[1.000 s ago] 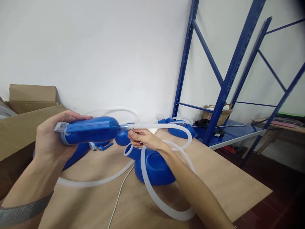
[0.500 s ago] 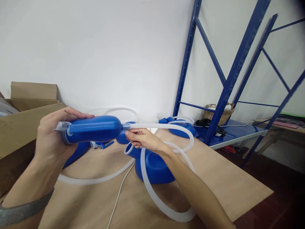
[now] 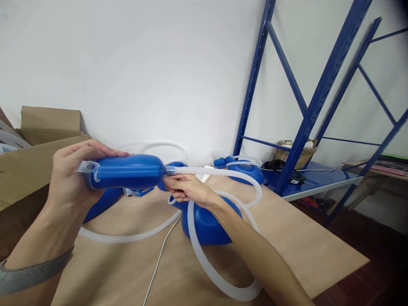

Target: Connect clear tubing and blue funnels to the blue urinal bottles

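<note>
My left hand (image 3: pixel 72 178) is wrapped around the wide end of a blue plastic urinal receiver (image 3: pixel 130 171), holding it sideways above the table. A clear plastic flap (image 3: pixel 88 167) hangs at that end. At the receiver's narrow end, the clear cuff of a white corrugated hose (image 3: pixel 219 172) sits over the spout. My right hand (image 3: pixel 188 187) pinches the hose at this cuff, thumb and fingers together; the fingertips partly cover it. The hose loops right and down past a blue urinal bottle (image 3: pixel 207 225), which stands on the table below my right hand.
Cardboard boxes (image 3: pixel 41 157) stand at the left. More blue bottles (image 3: pixel 245 171) with hoses lie towards the wall. A thin white cable (image 3: pixel 159 259) crosses the brown table (image 3: pixel 306 238). Blue metal shelving (image 3: pixel 287 170) holding a bag and black items rises at the right.
The hose cuff has slid left over the receiver's spout, covering the blue stub that showed before. My right hand moved slightly left with it. The view shifted a little.
</note>
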Demonstrator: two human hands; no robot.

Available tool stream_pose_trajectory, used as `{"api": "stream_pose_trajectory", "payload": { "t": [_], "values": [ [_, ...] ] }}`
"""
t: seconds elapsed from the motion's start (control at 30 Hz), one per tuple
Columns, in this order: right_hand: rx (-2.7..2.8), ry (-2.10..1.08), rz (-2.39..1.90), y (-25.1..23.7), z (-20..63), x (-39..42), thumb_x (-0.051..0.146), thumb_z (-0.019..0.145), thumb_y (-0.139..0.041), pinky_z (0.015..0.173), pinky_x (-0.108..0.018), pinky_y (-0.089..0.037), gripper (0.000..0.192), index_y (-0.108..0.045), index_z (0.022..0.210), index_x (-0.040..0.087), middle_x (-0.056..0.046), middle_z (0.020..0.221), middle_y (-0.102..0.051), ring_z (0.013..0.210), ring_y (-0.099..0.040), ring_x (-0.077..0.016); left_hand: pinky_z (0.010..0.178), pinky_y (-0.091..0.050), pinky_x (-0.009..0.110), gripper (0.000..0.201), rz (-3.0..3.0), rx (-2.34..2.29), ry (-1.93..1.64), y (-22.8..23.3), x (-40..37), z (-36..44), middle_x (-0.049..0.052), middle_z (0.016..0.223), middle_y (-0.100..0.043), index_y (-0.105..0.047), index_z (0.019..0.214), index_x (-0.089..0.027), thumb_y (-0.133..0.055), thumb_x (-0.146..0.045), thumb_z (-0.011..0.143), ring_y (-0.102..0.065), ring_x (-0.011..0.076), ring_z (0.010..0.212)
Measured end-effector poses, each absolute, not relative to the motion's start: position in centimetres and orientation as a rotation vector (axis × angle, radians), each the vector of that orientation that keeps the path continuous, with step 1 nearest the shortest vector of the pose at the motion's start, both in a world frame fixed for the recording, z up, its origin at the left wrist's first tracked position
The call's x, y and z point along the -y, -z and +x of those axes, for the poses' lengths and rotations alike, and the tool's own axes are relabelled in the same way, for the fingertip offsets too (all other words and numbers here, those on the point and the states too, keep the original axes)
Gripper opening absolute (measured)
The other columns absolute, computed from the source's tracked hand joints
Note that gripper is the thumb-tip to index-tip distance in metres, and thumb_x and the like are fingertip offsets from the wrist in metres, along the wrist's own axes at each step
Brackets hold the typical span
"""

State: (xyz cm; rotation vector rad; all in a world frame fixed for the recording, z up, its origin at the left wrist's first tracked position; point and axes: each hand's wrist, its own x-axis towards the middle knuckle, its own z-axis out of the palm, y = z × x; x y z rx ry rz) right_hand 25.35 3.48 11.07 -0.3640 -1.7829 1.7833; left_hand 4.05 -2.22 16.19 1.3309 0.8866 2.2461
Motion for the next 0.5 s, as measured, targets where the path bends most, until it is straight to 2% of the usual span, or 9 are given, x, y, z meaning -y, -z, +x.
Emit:
{"api": "stream_pose_trajectory", "payload": {
  "t": [0.33, 0.4, 0.5],
  "values": [
    [1.816, -1.741, -0.392, -11.18, 25.77, -3.90, 0.064, 0.076, -0.081, 0.046, -0.024, -0.013, 0.055, -0.047, 0.072, 0.021, 0.011, 0.058, -0.027, 0.051, -0.019, -0.0055, 0.066, -0.062, 0.037, 0.008, 1.329, -0.914, -2.259, -16.28, 2.19, 4.31, 0.002, 0.050, -0.063, -0.068, 0.047, -0.020, -0.064, -0.017, 0.053, -0.071, 0.0234, 0.062],
    [1.849, -1.719, -0.375, -11.04, 25.63, -4.01, 0.067, 0.076, -0.079, 0.046, -0.023, -0.017, 0.056, -0.048, 0.073, 0.021, 0.011, 0.057, -0.029, 0.050, -0.023, -0.0057, 0.067, -0.062, 0.037, 0.009, 1.339, -0.904, -2.260, -16.26, 2.20, 4.38, 0.002, 0.051, -0.064, -0.069, 0.047, -0.020, -0.064, -0.017, 0.054, -0.071, 0.0230, 0.062],
    [1.971, -1.596, -0.381, -11.13, 25.79, -4.13, 0.073, 0.083, -0.068, 0.048, -0.023, -0.028, 0.057, -0.047, 0.073, 0.021, 0.009, 0.057, -0.039, 0.051, -0.035, -0.0068, 0.067, -0.063, 0.036, 0.008, 1.338, -0.892, -2.266, -16.38, 2.38, 4.54, 0.002, 0.052, -0.065, -0.069, 0.048, -0.019, -0.064, -0.016, 0.053, -0.072, 0.0228, 0.063]
  ]
}}
